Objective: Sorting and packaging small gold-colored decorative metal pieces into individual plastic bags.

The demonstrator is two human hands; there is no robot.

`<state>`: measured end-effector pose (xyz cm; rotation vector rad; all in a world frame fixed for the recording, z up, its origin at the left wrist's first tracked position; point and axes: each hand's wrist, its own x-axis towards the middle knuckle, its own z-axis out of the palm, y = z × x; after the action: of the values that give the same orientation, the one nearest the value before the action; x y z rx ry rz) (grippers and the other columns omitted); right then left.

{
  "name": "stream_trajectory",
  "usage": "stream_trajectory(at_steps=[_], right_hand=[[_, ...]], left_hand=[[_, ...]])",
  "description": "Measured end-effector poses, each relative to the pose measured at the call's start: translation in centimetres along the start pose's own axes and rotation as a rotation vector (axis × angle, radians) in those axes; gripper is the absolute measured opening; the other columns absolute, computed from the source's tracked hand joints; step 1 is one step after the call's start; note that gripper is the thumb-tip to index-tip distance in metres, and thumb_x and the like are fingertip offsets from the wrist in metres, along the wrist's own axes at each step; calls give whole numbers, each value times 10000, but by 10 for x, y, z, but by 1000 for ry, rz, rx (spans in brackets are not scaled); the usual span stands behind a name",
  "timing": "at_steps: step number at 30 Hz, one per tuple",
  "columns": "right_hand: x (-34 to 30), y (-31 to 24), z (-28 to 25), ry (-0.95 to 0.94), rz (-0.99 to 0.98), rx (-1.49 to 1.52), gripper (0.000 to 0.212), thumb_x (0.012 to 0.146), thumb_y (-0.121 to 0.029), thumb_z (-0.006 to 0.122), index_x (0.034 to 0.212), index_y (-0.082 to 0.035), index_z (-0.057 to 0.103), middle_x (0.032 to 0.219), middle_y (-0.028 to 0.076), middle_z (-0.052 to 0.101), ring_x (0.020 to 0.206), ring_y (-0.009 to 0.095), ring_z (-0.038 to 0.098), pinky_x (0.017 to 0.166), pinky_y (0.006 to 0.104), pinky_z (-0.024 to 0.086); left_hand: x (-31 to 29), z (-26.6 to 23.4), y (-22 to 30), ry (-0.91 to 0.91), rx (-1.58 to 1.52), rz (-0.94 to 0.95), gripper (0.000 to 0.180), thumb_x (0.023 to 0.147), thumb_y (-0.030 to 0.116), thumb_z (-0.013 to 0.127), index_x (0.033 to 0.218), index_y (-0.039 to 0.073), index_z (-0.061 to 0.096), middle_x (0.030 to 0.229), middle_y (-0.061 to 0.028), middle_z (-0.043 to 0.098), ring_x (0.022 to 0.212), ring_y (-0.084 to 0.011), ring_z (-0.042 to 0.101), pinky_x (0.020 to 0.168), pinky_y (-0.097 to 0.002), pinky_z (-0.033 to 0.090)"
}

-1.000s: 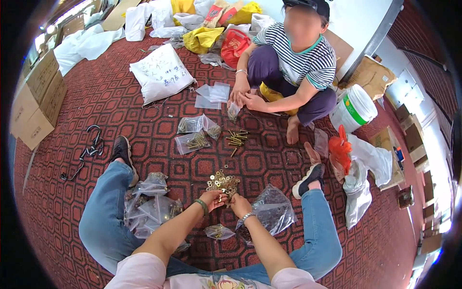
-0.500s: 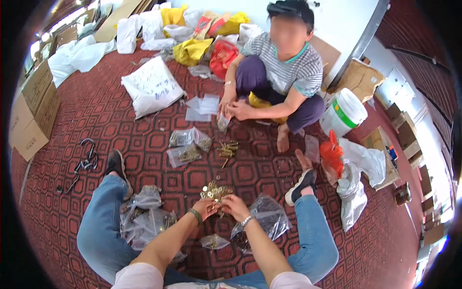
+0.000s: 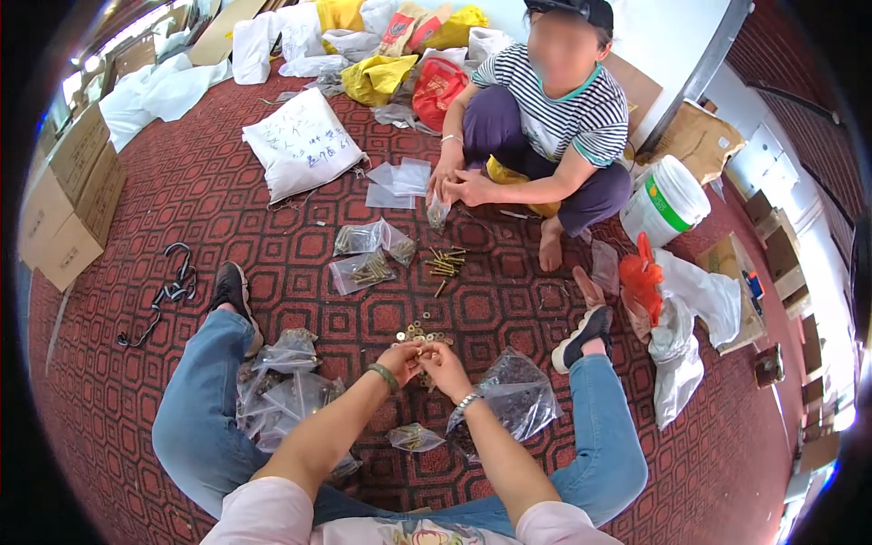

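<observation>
On red carpet [image 3: 495,304], left hand [image 3: 399,363] meets right hand [image 3: 444,371] above washers [image 3: 419,331].

Room: to me it looks like a small packing workshop, or a storeroom.
Carpet [image 3: 504,304]: on it lie metal washers [image 3: 415,336], bolts [image 3: 443,262] and clear bags [image 3: 363,238].
Wall [image 3: 677,45]: many sacks [image 3: 372,82] nearby.
Left side: cardboard boxes [image 3: 59,222].

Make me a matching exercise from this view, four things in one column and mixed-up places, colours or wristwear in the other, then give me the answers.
Things
1. brass-coloured washers
2. left hand
3. plastic bucket
4. right hand

Descriptions
A. silver-coloured bracelet at its wrist
B. white with a green stripe
C. in a loose pile on the patterned carpet
D. green bangle at its wrist

Pairs: 1-C, 2-D, 3-B, 4-A
</observation>
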<state>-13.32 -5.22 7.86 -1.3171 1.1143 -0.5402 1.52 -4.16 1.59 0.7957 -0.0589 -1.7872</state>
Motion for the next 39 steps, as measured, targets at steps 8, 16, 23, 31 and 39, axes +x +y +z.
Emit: stream_trajectory(at_steps=[8, 16, 23, 31, 39], right_hand=[[-3, 6, 4, 48, -174, -413, 279, 811, -129, 565, 1087, -90, 569, 689, 25, 556, 565, 125, 485, 530, 263, 407], [-6, -2, 0, 67, -165, -450, 272, 798, -129, 568, 1067, -98, 592, 662, 33, 552, 557, 141, 484, 519, 270, 401], [-6, 2, 6, 106, -256, -506, 262, 784, -121, 572, 1042, -91, 605, 623, 38, 528, 541, 160, 470, 507, 281, 394], [4, 3, 6, 191, -453, -433, 265, 762, -118, 622, 1026, -94, 619, 642, 1, 494, 546, 120, 415, 499, 244, 354], [1, -9, 4, 251, -432, -446, 184, 802, -105, 602, 975, -50, 635, 667, 13, 513, 572, 117, 435, 526, 242, 378]], left_hand=[[18, 16, -12, 6, -22, -45, 234, 850, 28, 469, 1076, 5, 524, 927, -120, 597, 811, -208, 600, 730, -281, 509], [14, 2, -26, 71, -73, -58, 206, 845, 33, 471, 1024, -16, 561, 887, -124, 598, 800, -217, 602, 731, -275, 509], [10, -12, -30, 102, -116, -84, 185, 844, 48, 488, 988, -30, 574, 875, -128, 601, 786, -219, 608, 731, -283, 513], [-4, 17, -2, 93, -116, -129, 184, 863, 60, 490, 1012, -11, 571, 876, -114, 609, 771, -196, 613, 701, -269, 520], [-27, 39, 16, 41, -127, -122, 183, 883, 73, 491, 1036, 9, 568, 877, -100, 618, 757, -172, 618, 670, -255, 528]])
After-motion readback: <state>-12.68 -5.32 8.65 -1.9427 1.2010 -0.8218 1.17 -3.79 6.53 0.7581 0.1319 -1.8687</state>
